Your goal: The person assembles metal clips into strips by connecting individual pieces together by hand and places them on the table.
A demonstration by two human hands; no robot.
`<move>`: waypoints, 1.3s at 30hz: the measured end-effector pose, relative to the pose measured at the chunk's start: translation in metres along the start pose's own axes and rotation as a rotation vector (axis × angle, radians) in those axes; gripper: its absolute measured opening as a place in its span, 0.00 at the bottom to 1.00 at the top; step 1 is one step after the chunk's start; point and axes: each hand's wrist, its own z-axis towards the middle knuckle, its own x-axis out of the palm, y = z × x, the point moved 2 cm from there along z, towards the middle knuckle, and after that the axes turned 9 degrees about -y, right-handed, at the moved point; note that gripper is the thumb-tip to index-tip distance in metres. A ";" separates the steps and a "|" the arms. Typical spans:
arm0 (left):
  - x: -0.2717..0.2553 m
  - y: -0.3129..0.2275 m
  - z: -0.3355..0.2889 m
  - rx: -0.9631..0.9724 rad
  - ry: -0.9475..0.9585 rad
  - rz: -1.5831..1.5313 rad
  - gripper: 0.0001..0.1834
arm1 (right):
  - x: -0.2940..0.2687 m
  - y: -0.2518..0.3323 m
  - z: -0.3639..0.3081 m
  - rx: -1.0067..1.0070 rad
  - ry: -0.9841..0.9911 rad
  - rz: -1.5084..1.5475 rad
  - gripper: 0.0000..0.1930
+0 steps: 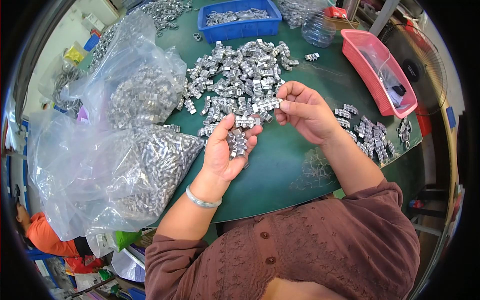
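Several small silvery zigzag metal pieces [237,144] lie in my left hand [220,156], palm up, its fingers curled around them. Another such metal strip [246,121] rests across the fingertips and thumb of that hand. Between thumb and forefinger, my right hand [311,116] pinches one zigzag metal piece [267,104], just above and right of the left hand. Behind both hands spreads a large heap of like pieces [245,70] on the green tabletop [270,175]. Parts of the held pieces are hidden by my fingers.
Two clear plastic bags of metal parts, a near bag [155,165] and a far bag [145,95], stand at left. A blue bin [240,34] sits at the back, a pink basket [382,85] at right. A smaller pile [372,135] lies near my right forearm. A person's orange sleeve [47,235] shows lower left.
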 end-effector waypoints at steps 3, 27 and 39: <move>-0.001 0.001 0.001 0.016 -0.022 -0.010 0.13 | 0.000 -0.003 0.000 0.007 0.014 0.000 0.07; 0.000 0.002 0.000 0.051 0.039 0.018 0.09 | -0.008 -0.016 0.005 0.114 -0.009 0.068 0.06; -0.001 0.002 0.000 0.086 0.036 -0.031 0.14 | -0.006 -0.017 0.004 0.145 -0.017 0.075 0.06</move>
